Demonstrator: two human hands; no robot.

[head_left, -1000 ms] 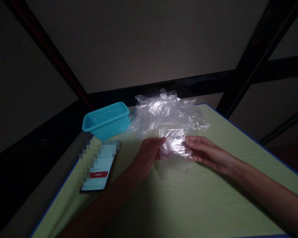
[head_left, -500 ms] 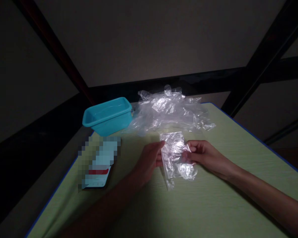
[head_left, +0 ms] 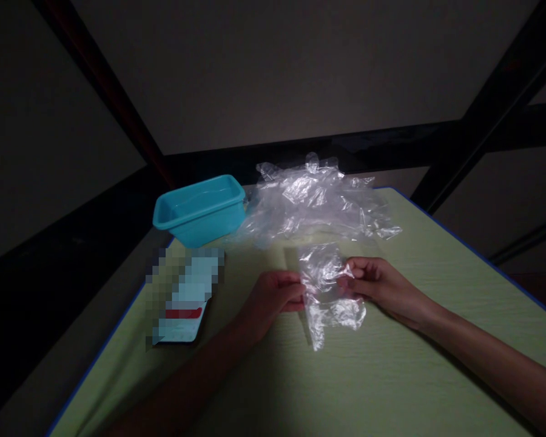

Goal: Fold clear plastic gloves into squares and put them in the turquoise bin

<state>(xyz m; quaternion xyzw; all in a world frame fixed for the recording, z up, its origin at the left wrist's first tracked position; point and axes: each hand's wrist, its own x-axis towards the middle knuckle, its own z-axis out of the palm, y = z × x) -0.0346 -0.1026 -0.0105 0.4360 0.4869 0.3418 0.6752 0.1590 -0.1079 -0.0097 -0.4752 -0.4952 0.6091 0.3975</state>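
Note:
A crinkled, see-through disposable plastic glove [head_left: 324,276], partly folded, is stretched between my two hands just above the table. My left hand [head_left: 273,300] is closed, pinching the glove's left edge between thumb and fingers. On the opposite side my right hand [head_left: 373,280] is closed too, with thumb and curled fingers gripping the glove's right edge. One narrow strip of the glove hangs down at lower left. Beyond the hands lies a loose pile of clear plastic gloves [head_left: 316,200], with finger shapes sticking up along its top.
A turquoise plastic basin [head_left: 204,221] stands at the back left, touching or close to the pile. In front of it lies a phone [head_left: 182,325] with a lit, partly blurred screen. The pale table [head_left: 418,376] has a blue edge; a wall rises behind it.
My left hand has slid lower along the glove's left edge, its thumb leaving the upper corner. The glove lies a little flatter. My right hand has kept its grip; the view has shifted slightly.

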